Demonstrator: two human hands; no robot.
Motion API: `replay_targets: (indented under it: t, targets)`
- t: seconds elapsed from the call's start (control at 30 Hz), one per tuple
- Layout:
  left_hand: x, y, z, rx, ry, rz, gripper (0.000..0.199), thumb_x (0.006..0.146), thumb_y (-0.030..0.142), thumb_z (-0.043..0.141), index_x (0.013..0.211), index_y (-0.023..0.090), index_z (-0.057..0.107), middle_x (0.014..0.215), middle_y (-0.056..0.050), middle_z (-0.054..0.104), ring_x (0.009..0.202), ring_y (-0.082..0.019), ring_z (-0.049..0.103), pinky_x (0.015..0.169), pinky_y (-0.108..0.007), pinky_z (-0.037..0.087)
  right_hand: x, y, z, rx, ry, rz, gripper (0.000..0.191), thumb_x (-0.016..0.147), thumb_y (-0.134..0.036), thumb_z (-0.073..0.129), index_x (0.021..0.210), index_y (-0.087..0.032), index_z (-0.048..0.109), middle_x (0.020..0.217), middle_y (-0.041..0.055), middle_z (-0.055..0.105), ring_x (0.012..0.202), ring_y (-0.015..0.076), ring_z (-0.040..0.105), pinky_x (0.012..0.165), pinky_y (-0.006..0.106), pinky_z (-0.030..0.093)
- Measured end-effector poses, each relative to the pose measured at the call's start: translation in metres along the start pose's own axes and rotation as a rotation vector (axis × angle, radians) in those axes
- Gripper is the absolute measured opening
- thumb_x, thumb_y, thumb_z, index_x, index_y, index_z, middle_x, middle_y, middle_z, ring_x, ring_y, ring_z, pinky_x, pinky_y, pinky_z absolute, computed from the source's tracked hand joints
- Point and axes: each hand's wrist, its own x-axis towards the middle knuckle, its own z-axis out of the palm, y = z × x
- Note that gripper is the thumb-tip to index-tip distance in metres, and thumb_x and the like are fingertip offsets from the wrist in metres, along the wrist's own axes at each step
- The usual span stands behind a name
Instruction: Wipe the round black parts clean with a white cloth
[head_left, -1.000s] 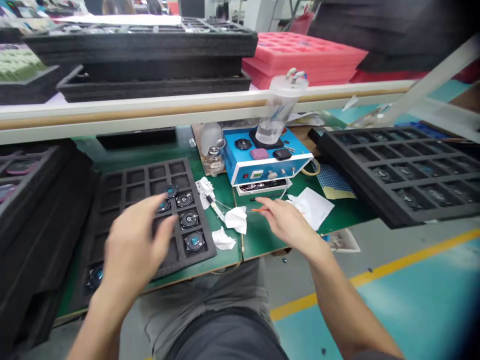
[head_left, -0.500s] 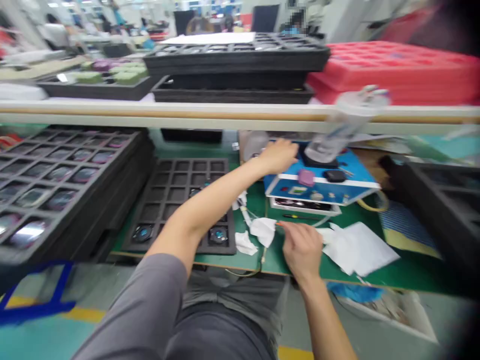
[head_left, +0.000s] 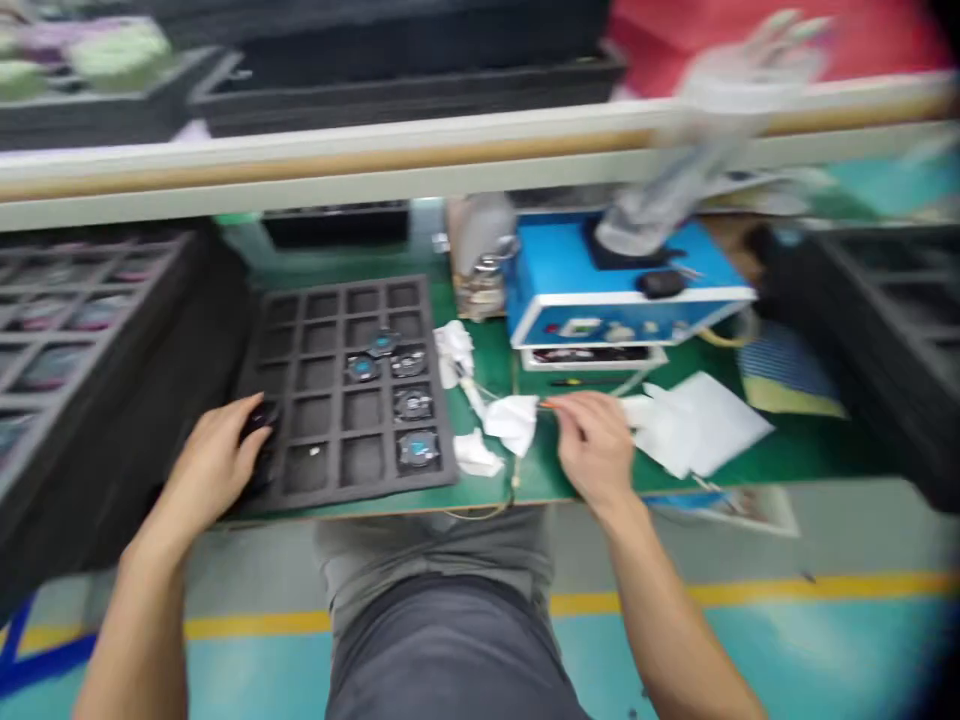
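Note:
At the front left corner of the black foam tray (head_left: 375, 405), my left hand (head_left: 214, 450) is curled with thumb and fingers around a dark watch-like piece (head_left: 259, 425), partly hidden and blurred. Several round watch-like parts with blue centres, such as this watch part (head_left: 417, 449), lie in the tray's right-hand compartments. My right hand (head_left: 598, 440) is closed in a pinch on a thin orange-tipped stick (head_left: 550, 404) just above the green bench. The tip points at a crumpled white wipe (head_left: 512, 424); whether they touch I cannot tell.
A blue box (head_left: 630, 310) bears a clear cylinder (head_left: 664, 170) of sticks and a small black object (head_left: 660, 284). More white wipes (head_left: 701, 425) lie right of my hand. Stacked foam trays (head_left: 97, 390) rise on the left, and a shelf edge (head_left: 337, 165) crosses above the bench.
My left hand has moved from the blue box to the tray's front left corner. My right hand keeps its pinch. The pink block no longer shows on the box. The view has tilted down.

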Motion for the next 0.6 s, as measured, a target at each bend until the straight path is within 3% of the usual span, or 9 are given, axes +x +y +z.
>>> replay_targets:
  t: [0.1, 0.23, 0.4, 0.5, 0.6]
  targets:
    - [0.005, -0.016, 0.020, 0.016, 0.049, 0.032, 0.038, 0.094, 0.043, 0.046, 0.127, 0.029, 0.057, 0.128, -0.006, 0.070, 0.123, -0.036, 0.060, 0.110, -0.062, 0.047, 0.009, 0.006, -0.006, -0.033, 0.021, 0.048, 0.026, 0.099, -0.017, 0.051, 0.098, -0.026, 0.076, 0.095, 0.0062, 0.079, 0.097, 0.0257, 0.069, 0.091, 0.048, 0.057]
    - [0.004, -0.008, 0.021, -0.079, 0.062, 0.045, 0.042, 0.093, 0.046, 0.044, 0.133, 0.045, 0.055, 0.133, 0.006, 0.068, 0.121, -0.037, 0.061, 0.111, -0.066, 0.046, 0.000, 0.004, -0.028, -0.040, 0.085, 0.031, 0.024, 0.097, -0.016, 0.055, 0.101, -0.028, 0.076, 0.102, 0.0072, 0.078, 0.102, 0.0258, 0.068, 0.092, 0.048, 0.057]
    - [-0.001, 0.011, 0.015, -0.189, 0.139, -0.020, 0.051, 0.094, 0.048, 0.047, 0.141, 0.067, 0.045, 0.152, 0.030, 0.048, 0.133, -0.035, 0.057, 0.117, -0.064, 0.043, -0.023, 0.007, -0.036, 0.029, -0.277, -0.154, 0.032, 0.095, -0.011, 0.052, 0.107, -0.029, 0.077, 0.102, 0.0066, 0.078, 0.100, 0.0247, 0.067, 0.089, 0.048, 0.056]
    - [-0.006, 0.016, 0.017, -0.211, 0.193, -0.031, 0.055, 0.094, 0.047, 0.048, 0.141, 0.074, 0.038, 0.152, 0.039, 0.042, 0.136, -0.036, 0.055, 0.119, -0.064, 0.041, -0.024, 0.021, -0.037, 0.028, -0.285, -0.098, 0.035, 0.096, -0.013, 0.050, 0.117, -0.028, 0.074, 0.115, 0.0084, 0.077, 0.109, 0.0263, 0.066, 0.096, 0.052, 0.055]
    - [-0.013, 0.026, 0.019, -0.210, 0.279, -0.006, 0.061, 0.094, 0.043, 0.049, 0.142, 0.077, 0.033, 0.152, 0.043, 0.035, 0.143, -0.036, 0.049, 0.124, -0.065, 0.036, -0.002, 0.044, -0.046, -0.088, -0.285, 0.040, 0.036, 0.096, -0.018, 0.052, 0.127, -0.023, 0.070, 0.124, 0.0127, 0.074, 0.116, 0.0289, 0.065, 0.102, 0.056, 0.053]
